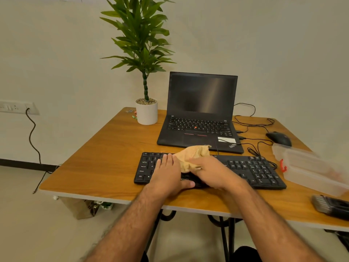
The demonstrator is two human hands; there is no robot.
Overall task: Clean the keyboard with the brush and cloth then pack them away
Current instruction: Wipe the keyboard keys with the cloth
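We see the black keyboard [245, 169] flat near the table's front edge, a crumpled tan cloth [192, 155] bunched on its middle keys, and the dark brush [329, 205] lying at far right beside the clear plastic box [309, 167].

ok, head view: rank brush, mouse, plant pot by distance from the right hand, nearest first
From the right hand, which holds the cloth on the keyboard:
1. Mouse, back right, beside the laptop.
2. Plant pot, back left corner; near enough to the mouse's range that I wouldn't separate them firmly.
3. Brush, far right at the table's front edge.
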